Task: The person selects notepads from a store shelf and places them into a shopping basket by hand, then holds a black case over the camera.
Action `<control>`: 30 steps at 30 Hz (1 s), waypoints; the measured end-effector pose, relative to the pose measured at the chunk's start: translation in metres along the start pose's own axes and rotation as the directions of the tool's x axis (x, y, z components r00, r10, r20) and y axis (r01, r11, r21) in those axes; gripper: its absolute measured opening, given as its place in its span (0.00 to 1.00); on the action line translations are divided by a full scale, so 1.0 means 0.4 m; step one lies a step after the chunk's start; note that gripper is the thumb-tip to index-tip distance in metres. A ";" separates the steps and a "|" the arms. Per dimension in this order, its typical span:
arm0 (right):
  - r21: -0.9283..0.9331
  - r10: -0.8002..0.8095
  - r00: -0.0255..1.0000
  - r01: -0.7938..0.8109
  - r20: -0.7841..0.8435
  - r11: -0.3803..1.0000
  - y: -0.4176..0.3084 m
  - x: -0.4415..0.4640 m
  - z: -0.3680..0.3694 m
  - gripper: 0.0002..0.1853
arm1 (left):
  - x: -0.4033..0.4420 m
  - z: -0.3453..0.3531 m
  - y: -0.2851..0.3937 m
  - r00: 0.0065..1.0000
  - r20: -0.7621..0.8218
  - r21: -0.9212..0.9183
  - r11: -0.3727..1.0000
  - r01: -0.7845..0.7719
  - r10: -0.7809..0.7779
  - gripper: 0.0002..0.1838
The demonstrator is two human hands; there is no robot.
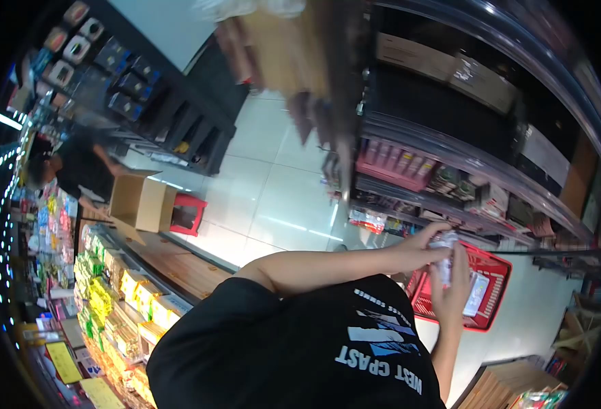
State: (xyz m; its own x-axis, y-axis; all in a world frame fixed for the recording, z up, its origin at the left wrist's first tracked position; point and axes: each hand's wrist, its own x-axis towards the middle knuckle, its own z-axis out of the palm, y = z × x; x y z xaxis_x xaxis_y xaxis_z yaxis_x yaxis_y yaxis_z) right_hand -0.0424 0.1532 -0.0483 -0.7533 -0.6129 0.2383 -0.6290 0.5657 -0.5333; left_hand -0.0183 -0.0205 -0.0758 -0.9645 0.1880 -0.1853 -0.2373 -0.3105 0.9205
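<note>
Both of my hands meet around a small whitish packet (445,259), just above a red plastic basket (497,286). My left hand (428,247) reaches in from the left, its fingers closed on the packet's upper part. From below comes my right hand (452,283), with its fingers pressed along the packet's other side. The packet's print is too blurred to read. Inside the basket lies a white and blue package (476,294), partly beside my right hand.
Shelves with a pink bin (392,167) and boxes (416,54) rise at the upper right. A person (75,167) stands at the left by an open cardboard box (143,201) and a red stool (188,214). Yellow and green packages (102,296) fill a display at lower left.
</note>
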 end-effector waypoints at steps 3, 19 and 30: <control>0.093 0.063 0.997 -0.066 0.035 0.993 0.071 -0.062 0.045 0.39 | 0.025 0.036 -0.107 0.987 -0.048 -0.215 0.966 0.142 -0.156 0.33; 0.272 0.676 0.727 -0.680 0.125 0.681 0.420 -0.285 0.129 0.34 | 0.155 0.125 -0.316 0.816 0.012 0.307 0.779 0.548 -0.578 0.40; -0.229 0.946 0.235 -0.931 0.223 0.286 0.906 -0.421 0.269 0.38 | 0.142 0.086 -0.315 0.711 -0.115 0.312 0.655 0.688 -0.693 0.32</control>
State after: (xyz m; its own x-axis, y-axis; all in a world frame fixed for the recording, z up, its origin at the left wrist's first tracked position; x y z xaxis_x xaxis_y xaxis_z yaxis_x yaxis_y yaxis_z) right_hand -0.1230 0.4020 -0.3691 -0.7293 0.2676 -0.6296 0.4776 0.8582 -0.1884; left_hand -0.0393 0.0613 -0.1903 -0.5350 0.2418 -0.8095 -0.7834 0.2170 0.5825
